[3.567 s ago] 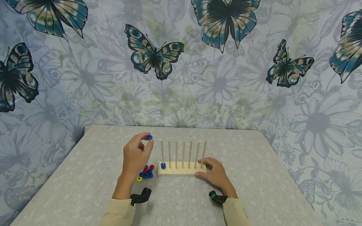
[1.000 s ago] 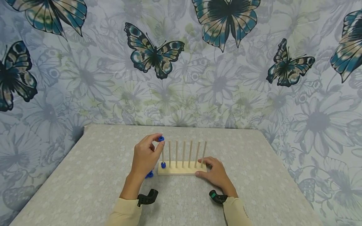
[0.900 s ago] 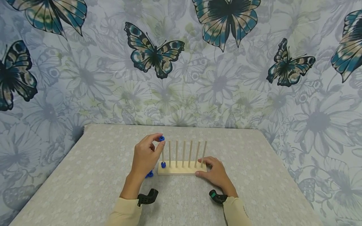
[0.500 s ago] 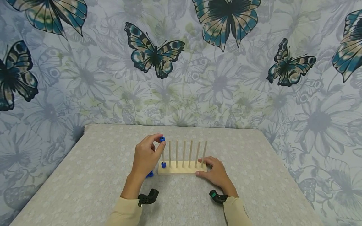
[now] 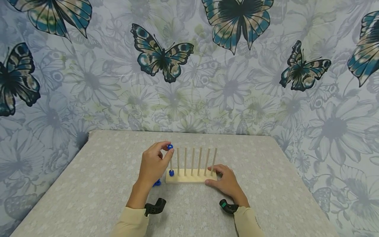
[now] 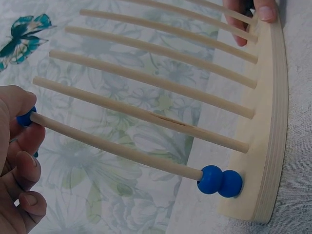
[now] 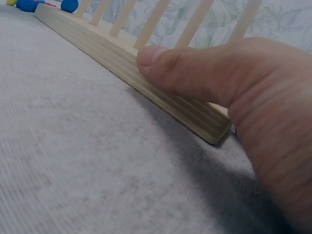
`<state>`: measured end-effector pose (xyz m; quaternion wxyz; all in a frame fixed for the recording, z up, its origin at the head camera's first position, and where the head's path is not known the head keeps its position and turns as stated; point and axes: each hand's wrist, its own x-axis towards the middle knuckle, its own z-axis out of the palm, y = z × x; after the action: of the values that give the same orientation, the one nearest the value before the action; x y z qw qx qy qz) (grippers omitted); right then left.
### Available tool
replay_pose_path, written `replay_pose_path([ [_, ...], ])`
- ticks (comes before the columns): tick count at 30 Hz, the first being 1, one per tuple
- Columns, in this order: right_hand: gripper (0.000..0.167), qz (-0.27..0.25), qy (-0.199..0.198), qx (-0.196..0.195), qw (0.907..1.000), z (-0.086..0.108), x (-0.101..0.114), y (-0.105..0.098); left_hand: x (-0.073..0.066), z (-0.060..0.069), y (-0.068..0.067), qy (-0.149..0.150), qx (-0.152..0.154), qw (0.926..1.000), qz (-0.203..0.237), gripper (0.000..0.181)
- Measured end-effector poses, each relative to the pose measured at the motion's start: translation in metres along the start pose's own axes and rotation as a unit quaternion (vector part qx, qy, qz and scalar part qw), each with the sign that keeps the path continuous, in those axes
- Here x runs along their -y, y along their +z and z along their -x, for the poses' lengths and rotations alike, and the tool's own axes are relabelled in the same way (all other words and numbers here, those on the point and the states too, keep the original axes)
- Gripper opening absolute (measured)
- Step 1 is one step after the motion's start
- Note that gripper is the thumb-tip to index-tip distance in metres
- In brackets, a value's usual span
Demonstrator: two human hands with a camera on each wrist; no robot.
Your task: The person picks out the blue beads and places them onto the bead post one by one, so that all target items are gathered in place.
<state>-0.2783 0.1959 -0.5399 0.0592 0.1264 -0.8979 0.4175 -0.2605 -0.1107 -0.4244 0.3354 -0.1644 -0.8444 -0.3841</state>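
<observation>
Between thumb and fingertip, my left hand pinches a blue bead at the tip of the leftmost peg. The left wrist view shows the peg's end at the bead's hole. Two more blue beads sit stacked at the foot of that same peg. The pegs rise in a row from a pale wooden base; the others carry no beads. My right hand grips the base's right end, thumb along the front edge and fingers behind.
Loose blue beads lie left of the base, partly hidden by my left wrist. In the right wrist view, a yellow bead and some red show there too. A patterned cloth covers the table; a butterfly-print backdrop stands behind.
My left hand has carried the blue bead rightward from beside the rack to the leftmost peg's top, then lowered it slightly. My right hand has stayed on the base.
</observation>
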Motion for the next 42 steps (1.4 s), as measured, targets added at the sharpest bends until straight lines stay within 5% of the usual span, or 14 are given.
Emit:
replay_pose_path([
  [42, 0.052, -0.005, -0.006, -0.003, 1.0000, 0.0014, 0.0015, 0.0001, -0.0006, -0.0013, -0.0079, -0.015, -0.023, 0.9996, -0.012, 0.025],
])
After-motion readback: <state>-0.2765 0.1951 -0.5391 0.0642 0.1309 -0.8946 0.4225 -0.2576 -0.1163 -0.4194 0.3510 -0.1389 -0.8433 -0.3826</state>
